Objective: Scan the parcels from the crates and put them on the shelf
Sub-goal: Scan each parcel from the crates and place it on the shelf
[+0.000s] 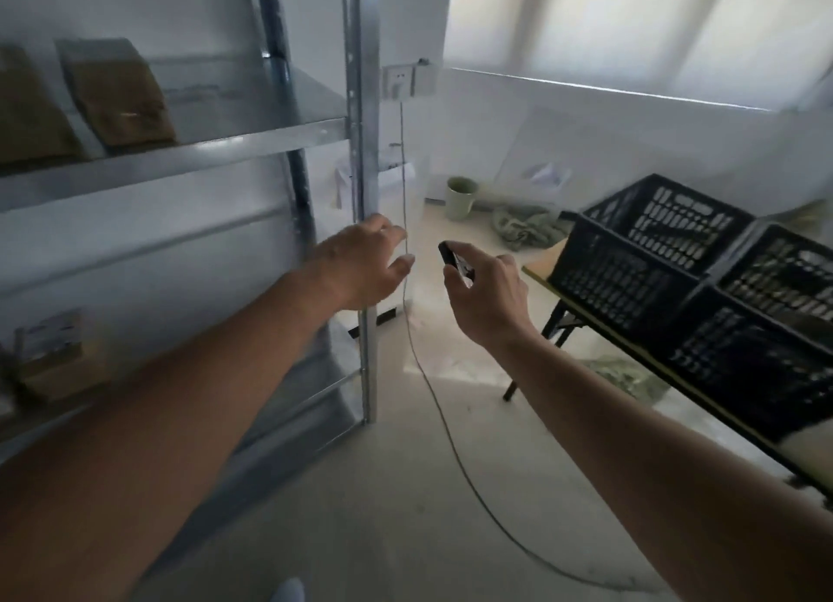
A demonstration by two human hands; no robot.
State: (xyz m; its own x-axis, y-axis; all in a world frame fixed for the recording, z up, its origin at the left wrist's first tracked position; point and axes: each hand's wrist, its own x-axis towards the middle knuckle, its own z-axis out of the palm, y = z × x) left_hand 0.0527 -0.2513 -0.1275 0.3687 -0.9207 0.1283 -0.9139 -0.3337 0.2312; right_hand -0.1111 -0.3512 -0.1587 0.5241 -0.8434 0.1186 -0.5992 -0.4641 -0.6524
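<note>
Parcels (pixel 121 96) already lie on the shelf (pixel 180 160), up and to the left of the left hand (pixel 365 263), which hangs empty with fingers loosely spread beside the shelf post. The right hand (pixel 487 295) grips a small dark scanner (pixel 455 263). Crates (pixel 676 259) sit on the worktop (pixel 541 263) to its right. By my judgement this is the gap between parcels: the next move calls for turning right and reaching the empty hand into a crate.
</note>
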